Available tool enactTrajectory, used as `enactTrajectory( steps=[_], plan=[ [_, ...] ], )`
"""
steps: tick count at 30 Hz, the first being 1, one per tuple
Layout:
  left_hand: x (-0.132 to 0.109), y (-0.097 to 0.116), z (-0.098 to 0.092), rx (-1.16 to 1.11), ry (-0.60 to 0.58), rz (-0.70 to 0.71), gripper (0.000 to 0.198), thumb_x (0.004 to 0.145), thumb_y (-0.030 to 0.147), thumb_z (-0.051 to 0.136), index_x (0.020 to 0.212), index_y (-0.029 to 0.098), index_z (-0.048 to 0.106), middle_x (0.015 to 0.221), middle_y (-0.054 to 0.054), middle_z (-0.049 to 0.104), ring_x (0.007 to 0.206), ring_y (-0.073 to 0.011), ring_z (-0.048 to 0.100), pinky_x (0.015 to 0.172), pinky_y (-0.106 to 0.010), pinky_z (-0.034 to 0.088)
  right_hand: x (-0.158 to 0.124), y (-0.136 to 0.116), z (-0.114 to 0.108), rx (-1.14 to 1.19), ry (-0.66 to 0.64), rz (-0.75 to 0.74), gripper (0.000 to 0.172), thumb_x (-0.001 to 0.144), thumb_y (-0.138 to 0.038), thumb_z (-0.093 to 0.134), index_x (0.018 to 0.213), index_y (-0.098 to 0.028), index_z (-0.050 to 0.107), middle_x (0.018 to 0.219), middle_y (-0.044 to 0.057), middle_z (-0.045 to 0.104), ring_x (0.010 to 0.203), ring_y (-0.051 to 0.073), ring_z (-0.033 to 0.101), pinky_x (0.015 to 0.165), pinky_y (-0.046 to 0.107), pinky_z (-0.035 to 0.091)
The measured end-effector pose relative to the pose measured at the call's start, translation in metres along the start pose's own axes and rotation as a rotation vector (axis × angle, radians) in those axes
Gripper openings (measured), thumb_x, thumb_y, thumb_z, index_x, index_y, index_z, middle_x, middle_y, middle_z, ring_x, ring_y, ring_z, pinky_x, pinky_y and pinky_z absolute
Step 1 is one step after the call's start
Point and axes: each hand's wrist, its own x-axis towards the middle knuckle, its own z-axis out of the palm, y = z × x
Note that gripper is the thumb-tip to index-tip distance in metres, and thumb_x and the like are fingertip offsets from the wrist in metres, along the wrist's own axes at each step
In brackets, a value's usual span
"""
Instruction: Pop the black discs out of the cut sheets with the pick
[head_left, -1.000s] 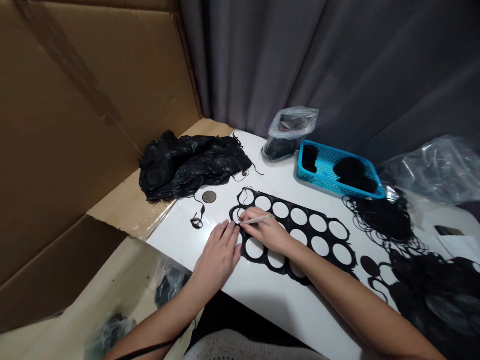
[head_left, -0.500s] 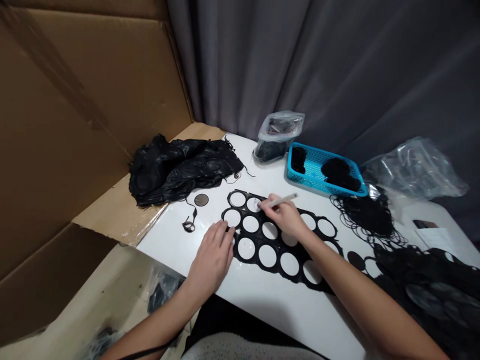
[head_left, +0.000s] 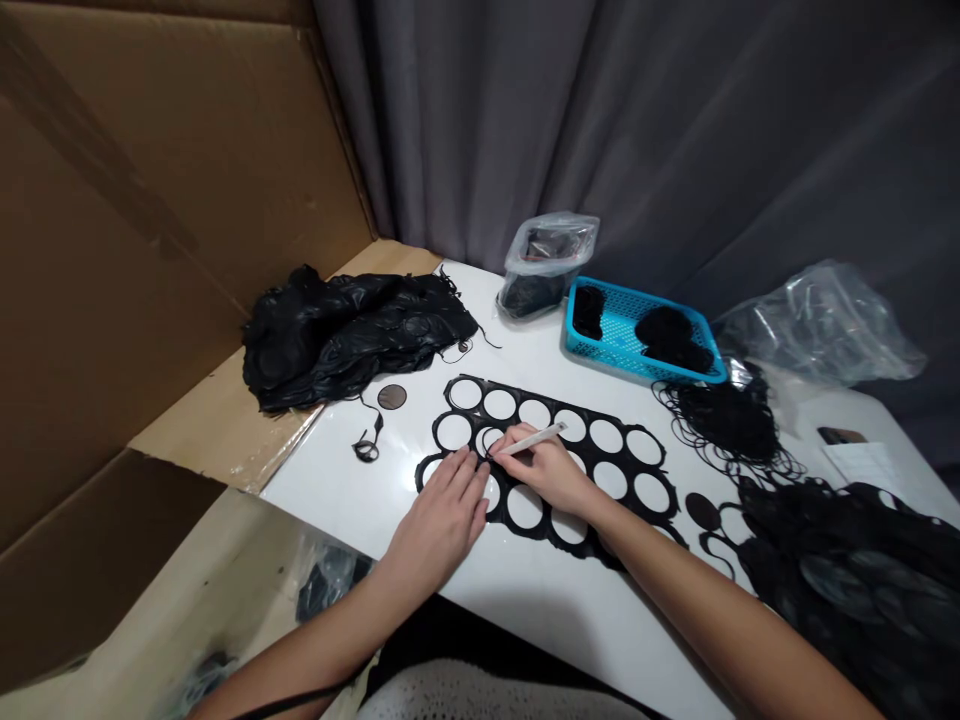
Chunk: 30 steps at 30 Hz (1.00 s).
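A black sheet (head_left: 551,402) with rows of round holes lies flat on the white table (head_left: 517,585). My left hand (head_left: 446,510) rests on the sheet's near left part, fingers stretched out. My right hand (head_left: 551,470) is closed round a slim white pen-like tool (head_left: 536,438), its tip low beside a hole in the middle row. A thin black ring (head_left: 486,436) shows within that hole, right by my fingertips. My right hand and forearm hide some of the holes.
Crumpled black sheets (head_left: 352,335) lie at the left beside a cardboard box (head_left: 150,180). A blue basket (head_left: 645,368) holding black pieces, a clear bag (head_left: 551,265) and tangled black rings (head_left: 727,420) stand behind. More black sheets (head_left: 847,570) lie at right.
My right hand and the pen-like tool have moved nearer and slightly left, from a back-row hole to the middle row. A thin black ring now shows there. The left hand stays on the sheet.
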Motion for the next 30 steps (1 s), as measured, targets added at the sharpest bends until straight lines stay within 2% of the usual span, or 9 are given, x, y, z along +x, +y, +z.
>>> enactTrajectory(
  steps=[9,15,17,19,26,30],
  plan=[
    [-0.001,-0.001,0.002,-0.001,-0.010,-0.007,0.040,0.101,0.023,0.046,0.136,0.007,0.055,0.140,-0.017,0.056,0.138,-0.0298,0.046,0.114,-0.046,0.040,0.001,0.000,0.001,-0.036,0.015,-0.026,0.013,0.092,-0.022,0.055,0.080,-0.022,0.059,0.096,0.003,0.069,0.096,0.021,0.061,0.089,0.037,0.046],
    [0.000,-0.002,0.001,-0.007,-0.019,0.006,0.041,0.098,0.022,0.049,0.136,0.006,0.055,0.141,-0.017,0.055,0.140,-0.0316,0.042,0.116,-0.047,0.038,-0.007,0.002,0.007,-0.129,0.029,-0.285,0.012,0.097,-0.020,0.050,0.087,-0.022,0.058,0.104,0.008,0.069,0.101,0.023,0.060,0.088,0.040,0.050],
    [0.000,-0.002,0.001,-0.015,-0.007,0.002,0.041,0.099,0.021,0.048,0.136,0.007,0.054,0.141,-0.017,0.055,0.141,-0.0307,0.041,0.116,-0.047,0.038,-0.010,0.003,0.009,-0.149,0.021,-0.322,0.012,0.097,-0.020,0.049,0.091,-0.022,0.059,0.110,0.010,0.069,0.104,0.024,0.059,0.090,0.042,0.050],
    [0.000,-0.002,0.001,-0.013,-0.006,-0.002,0.040,0.099,0.021,0.046,0.136,0.009,0.054,0.140,-0.016,0.056,0.140,-0.0298,0.042,0.115,-0.048,0.039,-0.011,0.003,0.009,-0.120,0.024,-0.294,0.012,0.097,-0.020,0.050,0.090,-0.022,0.059,0.111,0.010,0.069,0.106,0.024,0.060,0.092,0.043,0.049],
    [0.001,-0.001,-0.002,0.009,-0.032,0.002,0.040,0.099,0.022,0.047,0.135,0.008,0.055,0.139,-0.016,0.056,0.141,-0.0306,0.041,0.116,-0.048,0.037,-0.004,-0.003,-0.001,0.012,0.015,-0.053,0.017,0.094,-0.022,0.055,0.077,-0.022,0.057,0.107,0.005,0.071,0.105,0.021,0.063,0.093,0.039,0.048],
    [0.001,-0.002,-0.003,0.020,-0.019,0.004,0.039,0.099,0.022,0.048,0.134,0.007,0.057,0.137,-0.016,0.058,0.140,-0.0311,0.041,0.115,-0.048,0.038,-0.003,-0.004,-0.004,-0.014,0.011,-0.045,0.015,0.093,-0.022,0.057,0.079,-0.022,0.058,0.108,0.005,0.070,0.104,0.022,0.063,0.093,0.039,0.047]
  ],
)
